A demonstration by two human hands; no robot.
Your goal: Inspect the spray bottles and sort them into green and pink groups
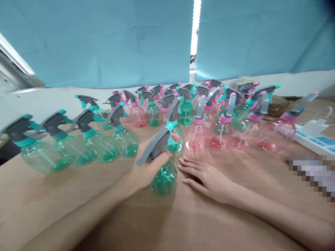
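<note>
My left hand (149,165) is wrapped round the neck of a green spray bottle (164,179) with a grey and teal trigger head. The bottle stands near the middle of the wooden table (209,226), its nozzle pointing away from me. My right hand (209,176) lies palm down on the table just to the right of that bottle, fingers stretched out and holding nothing. Beyond the right hand stand clear pink spray bottles (196,137) with pink collars. To the left is a row of green spray bottles (101,148) with teal collars.
More pink and green spray bottles (153,113) crowd the back of the table. A white power strip (315,141) with a plugged-in charger lies at the right, near a blurred-out flat object (314,172). A blue cloth (117,42) hangs behind.
</note>
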